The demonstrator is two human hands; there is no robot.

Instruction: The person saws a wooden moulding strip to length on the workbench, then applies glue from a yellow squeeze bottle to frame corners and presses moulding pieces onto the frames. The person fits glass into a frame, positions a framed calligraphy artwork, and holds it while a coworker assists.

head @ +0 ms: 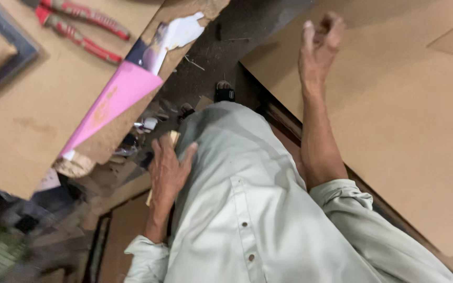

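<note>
I see my left hand (168, 169) against my shirt (247, 209) with a wooden strip (173, 139) beneath it. Pliers (82, 26) lie on the board (32, 115) at left; my right hand (318, 44) hangs over the board at right (394, 115).

1. There is a single view, from a camera worn on the person's head.
2. It faces steeply down along the person's own front, so the pale shirt (247, 209) fills the lower middle at very close range.
3. The frame is tilted, so the board edges run diagonally.
4. The left hand (168, 167) sits near the centre; the right hand (318, 44) reaches to the top edge, farther from the lens.
5. The floor (221, 47) shows well below, between a brown board (394, 120) on the right and the counter (22, 126) on the left.
6. The lower left corner is blurred, probably from head motion.
</note>
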